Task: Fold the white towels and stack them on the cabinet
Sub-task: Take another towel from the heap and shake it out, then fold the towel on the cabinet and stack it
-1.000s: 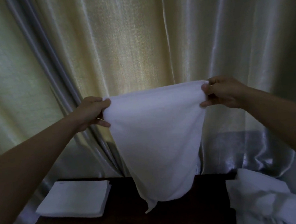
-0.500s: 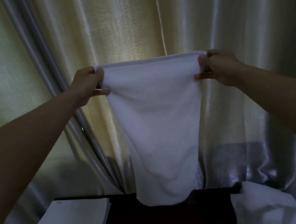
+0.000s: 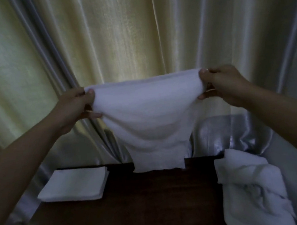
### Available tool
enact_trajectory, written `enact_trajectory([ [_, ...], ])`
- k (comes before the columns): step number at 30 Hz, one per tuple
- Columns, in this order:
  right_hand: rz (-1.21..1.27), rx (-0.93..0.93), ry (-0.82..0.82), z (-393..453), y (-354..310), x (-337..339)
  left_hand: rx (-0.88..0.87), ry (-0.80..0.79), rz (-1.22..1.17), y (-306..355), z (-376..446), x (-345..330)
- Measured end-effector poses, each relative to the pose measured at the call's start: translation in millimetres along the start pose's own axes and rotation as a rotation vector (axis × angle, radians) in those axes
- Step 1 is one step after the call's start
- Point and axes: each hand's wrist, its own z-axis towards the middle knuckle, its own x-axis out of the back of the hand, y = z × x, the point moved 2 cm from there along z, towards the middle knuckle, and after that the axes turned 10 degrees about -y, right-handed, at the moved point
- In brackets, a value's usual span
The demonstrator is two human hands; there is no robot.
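While the left hand (image 3: 78, 105) and right hand (image 3: 218, 85) each pinch a top corner of the soft white terry towel (image 3: 148, 121) hanging above the dark wooden cabinet (image 3: 153, 203), a slipped corner could drop it toward 5 o'clock onto the rumpled unfolded white towels (image 3: 251, 189), or a skewed fold could spoil the neat folded white stack (image 3: 74, 184) at 8 o'clock.

A long satin curtain (image 3: 127, 41) fills the whole back of the scene, pale gold with a silvery sheen, hanging in deep vertical folds. Light glows through the curtain's middle panel, while its folds to either side fall into grey shadow. Low down on the right, the curtain's fabric bunches into shiny, crumpled silver creases (image 3: 238, 136).
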Motion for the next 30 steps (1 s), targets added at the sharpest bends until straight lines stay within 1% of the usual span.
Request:
enact_trajectory([
  [5,-0.055,-0.165,-0.111,-78,67,-14,0.124,-0.108,0.056,-77,-82,-18],
  [9,-0.104,-0.326,-0.215,-118,112,-26,0.263,-0.22,0.08,-136,-119,-27],
  [10,-0.118,-0.362,-0.239,-124,123,-28,0.318,-0.27,0.068,-149,-125,-29],
  [12,-0.144,-0.435,-0.308,-132,143,-30,0.481,-0.455,0.058,-172,-132,-31],
  [14,-0.165,-0.548,-0.423,-135,164,-32,0.663,-0.669,0.094,-196,-135,-31],
  [16,-0.194,-0.702,-0.554,-136,189,-37,0.795,-0.817,0.146,-221,-132,-34],
  [18,-0.225,-0.818,-0.64,-131,220,-43,0.88,-0.895,0.203,-243,-124,-46],
  [19,-0.231,-0.855,-0.652,-127,236,-48,0.9,-0.927,0.243,-253,-118,-53],
  [21,-0.225,-0.909,-0.639,-117,267,-56,0.885,-0.982,0.296,-274,-103,-68],
  [23,-0.218,-0.947,-0.606,-103,294,-63,0.853,-0.99,0.289,-294,-85,-79],
  [25,-0.203,-0.961,-0.532,-83,319,-66,0.828,-0.943,0.257,-313,-65,-86],
  [28,-0.161,-0.928,-0.403,-48,355,-63,0.812,-0.808,0.192,-344,-31,-92],
  [30,-0.164,-0.919,-0.346,-26,381,-59,0.822,-0.695,0.142,-371,-13,-95],
])
